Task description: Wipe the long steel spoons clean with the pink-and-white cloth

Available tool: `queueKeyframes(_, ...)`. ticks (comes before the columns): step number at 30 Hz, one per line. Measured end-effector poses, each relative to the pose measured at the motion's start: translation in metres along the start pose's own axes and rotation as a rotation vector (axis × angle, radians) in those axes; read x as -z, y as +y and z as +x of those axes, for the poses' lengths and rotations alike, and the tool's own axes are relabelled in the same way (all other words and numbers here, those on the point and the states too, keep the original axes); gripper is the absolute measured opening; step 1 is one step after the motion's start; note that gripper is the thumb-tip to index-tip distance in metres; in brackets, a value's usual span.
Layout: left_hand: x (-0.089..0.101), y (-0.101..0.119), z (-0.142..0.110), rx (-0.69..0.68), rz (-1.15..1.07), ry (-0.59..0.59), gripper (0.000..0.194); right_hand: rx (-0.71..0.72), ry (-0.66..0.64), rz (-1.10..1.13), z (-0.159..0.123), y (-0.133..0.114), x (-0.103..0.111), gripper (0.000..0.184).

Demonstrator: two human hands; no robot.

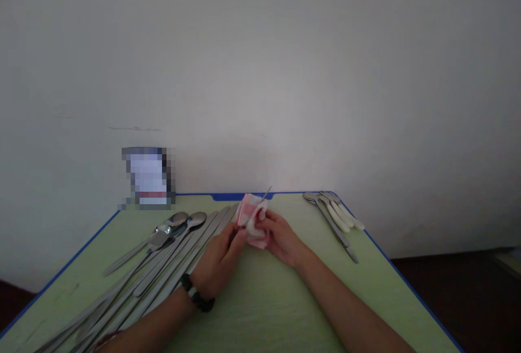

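Note:
Over the middle of the table (280,304), both hands meet at a crumpled pink-and-white cloth (254,222). My right hand (283,239) is closed on the cloth from the right. My left hand (220,255), with a dark bracelet at its wrist, pinches at the cloth's lower left side. Out of the cloth's top pokes the thin metal end of a utensil (267,193); its kind is hidden by the folds. Whether my left fingers also grip its other end cannot be seen. Close by on the left lie several metal spoons (198,219) and long flat-handled utensils (203,233).
At the far right corner lie several pieces of cutlery, some metal (336,231) and some with white handles (338,217). A blurred-out upright device (148,176) stands at the back left. Behind the table's blue edge rises a pale wall (260,70).

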State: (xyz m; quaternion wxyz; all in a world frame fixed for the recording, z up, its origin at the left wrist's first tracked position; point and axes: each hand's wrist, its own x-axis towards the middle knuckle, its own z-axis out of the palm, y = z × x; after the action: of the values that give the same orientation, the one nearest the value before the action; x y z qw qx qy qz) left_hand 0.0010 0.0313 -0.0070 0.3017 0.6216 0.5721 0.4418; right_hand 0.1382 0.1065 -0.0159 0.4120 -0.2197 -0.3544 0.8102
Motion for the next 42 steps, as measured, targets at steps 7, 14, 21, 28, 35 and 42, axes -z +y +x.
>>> queueKeyframes(7,-0.001,0.005,0.001,0.048,0.146,-0.064,0.03,-0.104,0.014,0.143,0.001,-0.004,0.0,0.02)
queueKeyframes(14,-0.004,0.003,-0.001,0.045,0.263,-0.056,0.031,-0.092,-0.147,0.096,-0.005,-0.005,-0.004,0.037)
queueKeyframes(21,-0.003,0.007,-0.003,0.037,0.488,-0.148,0.042,-0.067,-0.172,0.054,-0.007,-0.002,-0.004,0.036)
queueKeyframes(28,-0.003,0.007,-0.005,0.045,0.55,-0.145,0.044,-0.144,-0.098,0.151,-0.002,-0.007,-0.004,0.046)
queueKeyframes(35,-0.004,-0.003,-0.006,-0.001,0.417,-0.057,0.041,-0.102,-0.15,-0.066,-0.003,0.001,-0.002,0.018)
queueKeyframes(42,-0.004,0.0,-0.005,0.049,0.478,-0.1,0.049,-0.032,-0.072,-0.166,-0.004,0.005,-0.005,0.017)
